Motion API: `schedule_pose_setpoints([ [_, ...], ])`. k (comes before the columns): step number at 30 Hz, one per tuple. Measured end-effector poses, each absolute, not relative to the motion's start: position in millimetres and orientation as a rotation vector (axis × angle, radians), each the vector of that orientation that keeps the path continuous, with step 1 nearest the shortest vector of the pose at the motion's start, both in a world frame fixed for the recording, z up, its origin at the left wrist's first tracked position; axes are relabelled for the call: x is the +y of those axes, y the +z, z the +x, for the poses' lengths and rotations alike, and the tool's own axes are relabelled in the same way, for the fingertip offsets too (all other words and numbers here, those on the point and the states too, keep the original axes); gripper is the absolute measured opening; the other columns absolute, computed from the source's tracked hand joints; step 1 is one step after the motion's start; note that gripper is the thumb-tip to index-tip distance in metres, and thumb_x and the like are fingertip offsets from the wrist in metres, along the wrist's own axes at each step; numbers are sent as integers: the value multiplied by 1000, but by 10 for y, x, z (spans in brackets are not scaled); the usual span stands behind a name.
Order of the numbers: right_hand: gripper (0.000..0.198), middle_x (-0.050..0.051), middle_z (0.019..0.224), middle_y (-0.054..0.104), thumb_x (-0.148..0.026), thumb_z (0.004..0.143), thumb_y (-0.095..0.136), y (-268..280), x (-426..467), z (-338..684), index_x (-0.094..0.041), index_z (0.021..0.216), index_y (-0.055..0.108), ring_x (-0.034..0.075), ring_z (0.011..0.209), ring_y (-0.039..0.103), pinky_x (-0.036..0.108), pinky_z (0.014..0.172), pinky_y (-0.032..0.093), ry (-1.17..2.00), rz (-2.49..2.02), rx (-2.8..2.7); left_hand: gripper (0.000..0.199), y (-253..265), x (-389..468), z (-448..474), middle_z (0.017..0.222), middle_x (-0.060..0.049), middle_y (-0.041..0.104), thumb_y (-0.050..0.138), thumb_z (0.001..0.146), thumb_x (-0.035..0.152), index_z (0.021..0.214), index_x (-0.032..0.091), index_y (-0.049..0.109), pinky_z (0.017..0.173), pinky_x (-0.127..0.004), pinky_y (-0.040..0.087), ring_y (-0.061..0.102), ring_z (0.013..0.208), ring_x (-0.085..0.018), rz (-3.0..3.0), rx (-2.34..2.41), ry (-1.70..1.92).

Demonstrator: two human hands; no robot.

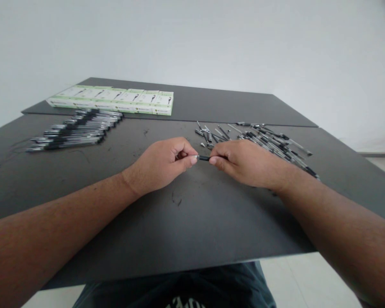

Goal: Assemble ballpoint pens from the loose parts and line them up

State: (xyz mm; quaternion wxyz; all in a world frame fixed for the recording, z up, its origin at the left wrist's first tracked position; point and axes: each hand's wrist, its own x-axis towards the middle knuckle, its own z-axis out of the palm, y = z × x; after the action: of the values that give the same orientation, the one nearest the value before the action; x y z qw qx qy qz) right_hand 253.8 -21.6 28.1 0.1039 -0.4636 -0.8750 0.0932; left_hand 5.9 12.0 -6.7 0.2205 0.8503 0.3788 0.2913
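Between my two hands, just above the dark table, lies a pen point(203, 158) held level, its black grip showing in the gap. My left hand point(165, 164) pinches its light-coloured end between thumb and forefinger. The thumb and fingers of my right hand point(244, 160) are closed round the other end, and the rest of the pen is hidden there. Behind and to the right of my right hand is a loose pile of pens and pen parts point(276, 143). Small loose parts point(208, 133) lie just beyond the fingertips.
A row of pens point(80, 128) with black grips lies on the table point(167, 231) at the left. Behind it stand several green-and-white boxes point(115, 100) side by side. A seam crosses the table behind the pens, and its front edge is near my lap.
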Motion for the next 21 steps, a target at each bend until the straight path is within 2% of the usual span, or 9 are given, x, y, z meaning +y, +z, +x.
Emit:
schedule_pose_setpoints([
  [2,34,5,86,73,-38,108,46,286,-217,2535,-19,92,70,18,77,63,30,69,37,303,-1372,-2586,18,-69,118,57,81,2,77,67,95,37,93,21,74,69,-27,47,70,75,-15,2365,1045,805],
  [7,20,2,84,72,-38,100,62,278,-210,2539,-20,97,70,16,74,60,28,66,35,307,-1360,-2519,16,-75,121,54,82,2,77,68,94,36,94,21,74,70,-27,47,70,75,-15,2365,1037,808],
  [11,36,5,82,70,-40,107,46,285,-207,2530,-19,90,69,18,75,60,30,68,35,316,-1360,-2597,16,-73,125,62,81,3,77,68,94,35,92,21,74,70,-27,48,70,74,-14,2368,1024,803],
  [16,17,2,83,71,-36,97,64,296,-210,2517,-20,97,69,16,73,59,29,67,35,372,-1400,-2507,15,-72,121,63,80,3,76,68,93,35,92,21,73,70,-27,48,69,72,-14,2359,1021,814],
  [21,37,5,82,69,-39,108,43,288,-204,2528,-19,87,66,18,74,60,31,68,35,388,-1346,-2624,13,-75,115,56,80,3,76,68,93,33,94,21,73,70,-26,49,69,72,-14,2390,994,833],
])
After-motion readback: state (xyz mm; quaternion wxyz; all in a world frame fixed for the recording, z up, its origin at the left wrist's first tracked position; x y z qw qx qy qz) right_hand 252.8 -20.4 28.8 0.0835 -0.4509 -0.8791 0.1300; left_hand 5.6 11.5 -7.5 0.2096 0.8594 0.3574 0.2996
